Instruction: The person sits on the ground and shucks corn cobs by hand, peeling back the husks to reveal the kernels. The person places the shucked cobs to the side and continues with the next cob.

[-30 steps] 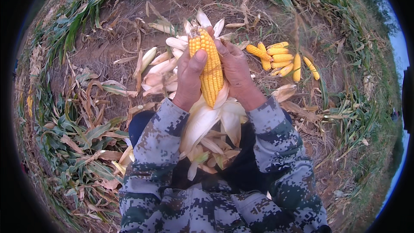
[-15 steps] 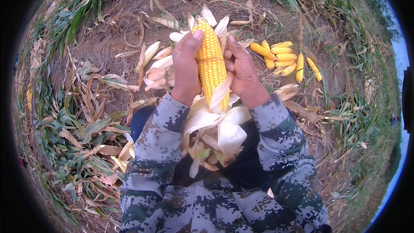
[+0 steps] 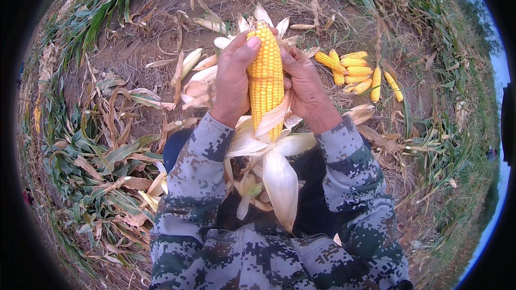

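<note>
Between my two hands I hold a big yellow ear of corn [image 3: 266, 80], upright, its tip pointing away from me. My left hand [image 3: 235, 78] wraps its left side, with the thumb lying on the kernels near the tip. From the right, my right hand [image 3: 307, 86] closes round the ear, and some of its fingers are hidden behind it. Pale husk leaves [image 3: 280, 182] hang peeled back from the ear's base over my lap. One narrow husk strip [image 3: 275, 113] still crosses the lower kernels.
Several husked yellow cobs [image 3: 357, 71] lie heaped on the soil to the right. Beyond my left hand are ears in pale husk [image 3: 191, 62] and loose husks [image 3: 200, 87]. Green and dry corn stalks [image 3: 102, 166] spread along the left; more leaves line the far side.
The ear has turned slightly more upright in my hands, which shifted a little. A broad husk leaf at its base now hangs lower, toward my body.
</note>
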A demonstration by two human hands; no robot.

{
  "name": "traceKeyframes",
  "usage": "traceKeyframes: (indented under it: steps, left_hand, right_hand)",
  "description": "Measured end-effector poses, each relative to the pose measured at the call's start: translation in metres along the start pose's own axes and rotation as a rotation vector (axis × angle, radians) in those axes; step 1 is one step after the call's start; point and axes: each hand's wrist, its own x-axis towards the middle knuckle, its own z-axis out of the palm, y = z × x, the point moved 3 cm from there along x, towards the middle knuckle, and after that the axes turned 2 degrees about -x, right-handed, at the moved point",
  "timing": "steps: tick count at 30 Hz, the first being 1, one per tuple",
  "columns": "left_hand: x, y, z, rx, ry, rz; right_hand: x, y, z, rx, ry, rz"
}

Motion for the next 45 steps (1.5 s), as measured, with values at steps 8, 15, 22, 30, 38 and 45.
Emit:
traceKeyframes:
  steps: [8, 15, 22, 30, 38, 45]
  left_hand:
    - [0.024, 0.022, -0.042, 0.003, 0.171, 0.189]
    - [0.026, 0.053, -0.080, -0.012, 0.419, 0.306]
    - [0.026, 0.052, -0.080, 0.022, 0.407, 0.399]
    - [0.028, 0.025, -0.061, 0.136, 0.339, 0.421]
    - [0.016, 0.035, -0.054, -0.073, 0.327, 0.385]
    - [0.019, 0.040, -0.052, -0.020, 0.286, 0.222]
  right_hand:
    - [-0.018, -0.023, 0.003, -0.198, -0.152, 0.076]
    - [-0.039, -0.003, 0.008, -0.615, -0.336, 0.433]
    - [-0.026, -0.015, -0.004, -0.920, -0.174, 0.194]
    - [-0.008, -0.002, -0.004, -0.984, -0.018, -0.234]
    - [-0.005, 0.045, 0.007, -0.799, -0.210, 0.072]
    - [-0.012, 0.055, 0.009, -1.000, -0.133, -0.017]
